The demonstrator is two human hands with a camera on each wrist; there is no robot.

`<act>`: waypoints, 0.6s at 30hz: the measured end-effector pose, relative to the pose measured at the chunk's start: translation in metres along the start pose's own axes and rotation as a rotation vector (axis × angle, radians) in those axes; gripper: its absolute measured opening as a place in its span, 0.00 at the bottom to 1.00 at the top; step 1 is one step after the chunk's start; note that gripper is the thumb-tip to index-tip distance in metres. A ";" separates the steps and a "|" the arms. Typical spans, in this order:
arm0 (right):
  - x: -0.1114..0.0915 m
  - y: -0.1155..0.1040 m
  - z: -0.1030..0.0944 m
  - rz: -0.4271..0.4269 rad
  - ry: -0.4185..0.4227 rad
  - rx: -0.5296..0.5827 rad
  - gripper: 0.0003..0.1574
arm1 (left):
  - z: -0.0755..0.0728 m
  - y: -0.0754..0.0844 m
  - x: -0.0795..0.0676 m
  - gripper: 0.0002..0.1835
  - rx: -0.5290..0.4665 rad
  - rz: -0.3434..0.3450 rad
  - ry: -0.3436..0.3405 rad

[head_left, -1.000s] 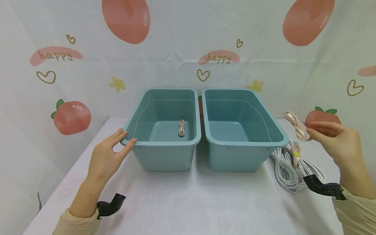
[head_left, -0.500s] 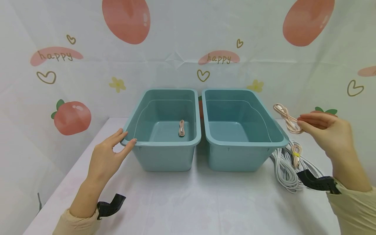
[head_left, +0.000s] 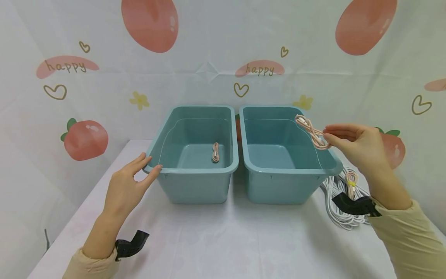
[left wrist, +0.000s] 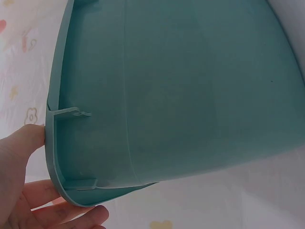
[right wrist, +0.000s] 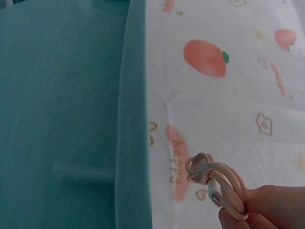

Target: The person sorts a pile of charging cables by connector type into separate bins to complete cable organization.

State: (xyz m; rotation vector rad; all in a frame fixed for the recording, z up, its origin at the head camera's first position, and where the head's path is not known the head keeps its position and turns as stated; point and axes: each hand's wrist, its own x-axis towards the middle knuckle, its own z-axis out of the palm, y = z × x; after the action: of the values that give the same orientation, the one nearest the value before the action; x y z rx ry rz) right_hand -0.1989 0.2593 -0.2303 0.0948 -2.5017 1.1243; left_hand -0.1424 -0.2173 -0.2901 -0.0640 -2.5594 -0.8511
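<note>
My right hand (head_left: 359, 145) pinches a bundled pink charging cable (head_left: 313, 133) between thumb and fingers, above the right side of the right teal bin (head_left: 290, 171). In the right wrist view a metal-ended plug shows on the cable (right wrist: 221, 183). My left hand (head_left: 127, 186) rests on the front left corner of the left teal bin (head_left: 195, 170), its thumb and fingers spread along the rim. The left wrist view has that bin's outer wall (left wrist: 167, 95) beside the hand. A second pink cable bundle (head_left: 215, 152) lies on the floor of the left bin.
Right of the right bin, a coil of grey-white cable (head_left: 339, 211) lies on the white table (head_left: 223, 240). On it sits another pink cable bundle (head_left: 351, 182) with a yellow tie. A printed cloth (head_left: 209, 50) hangs behind the bins.
My right hand has moved left with the pink cable, from beside the right bin to above its right side. The left hand and both bins have stayed in place.
</note>
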 end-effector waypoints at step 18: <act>0.013 -0.044 0.044 -0.233 -0.087 0.069 0.18 | 0.000 0.000 -0.001 0.30 0.001 0.002 0.002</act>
State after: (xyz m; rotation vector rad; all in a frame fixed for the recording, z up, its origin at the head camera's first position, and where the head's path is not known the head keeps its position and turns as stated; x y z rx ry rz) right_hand -0.2151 0.1984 -0.2207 0.4513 -2.4486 1.1304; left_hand -0.1417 -0.2177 -0.2905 -0.0648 -2.5570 -0.8493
